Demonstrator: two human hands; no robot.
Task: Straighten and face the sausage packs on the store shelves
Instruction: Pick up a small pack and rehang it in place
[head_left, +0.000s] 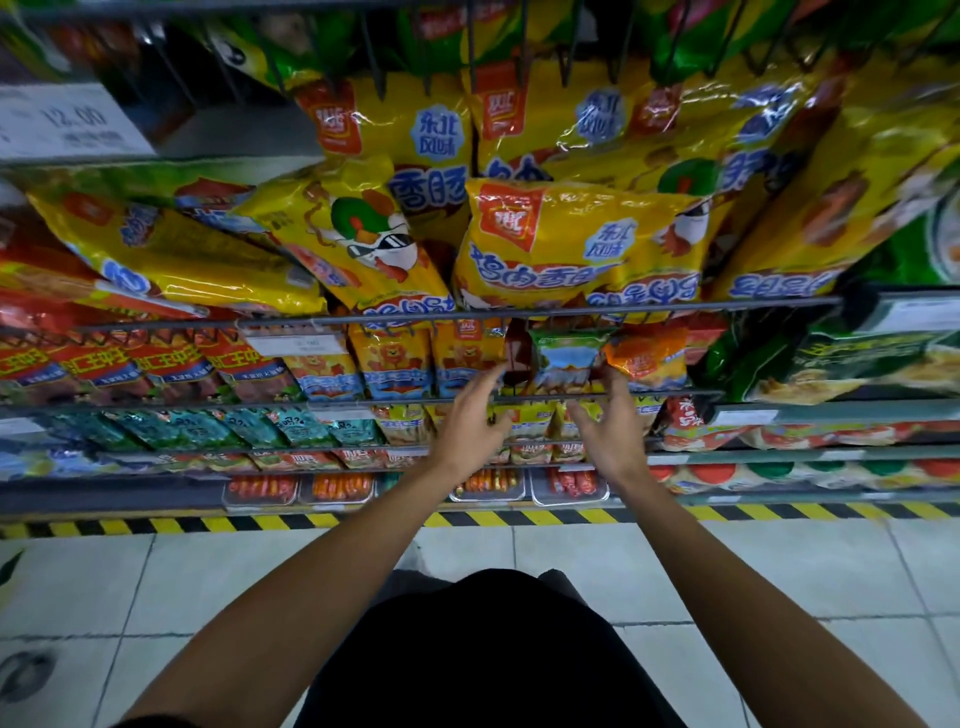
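Observation:
Both my arms reach forward to the middle shelf row. My left hand (470, 421) is spread, its fingertips up by a yellow sausage pack (467, 358) with a lion picture. My right hand (608, 426) is also spread, fingers relaxed, just below a small green-and-blue pack (566, 358) and an orange pack (649, 358). Neither hand grips anything. Between the hands lies a dark gap with a red pack (517, 353) set back. Large yellow sausage bags (571, 244) lean on the shelf above.
A metal rail (208, 323) fronts the upper shelf and another rail (363, 402) the middle one. Red packs (130, 364) fill the left, green bags (831, 358) the right. Lower shelves hold teal packs (208, 428) and clear trays (337, 488). Hazard tape (260, 522) edges the tiled floor.

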